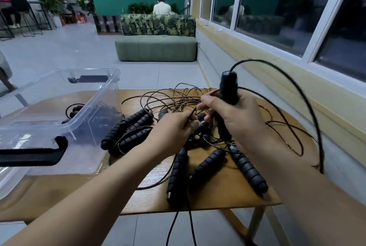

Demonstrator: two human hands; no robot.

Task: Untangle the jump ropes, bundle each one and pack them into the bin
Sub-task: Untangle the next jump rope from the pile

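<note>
Here, fingers curl tight around one black handle (228,85), held upright by the right hand (239,119). The left hand (172,130) pinches a thin strand (191,116) between thumb and fingertip; blur hides which rope it belongs to. Just right of the bin (111,83) sprawls the tangle of ropes (174,99). One rope (76,110) lies inside the bin. The cords look light, springy and slick, so the ridged foam handles should give the surest hold.
</note>
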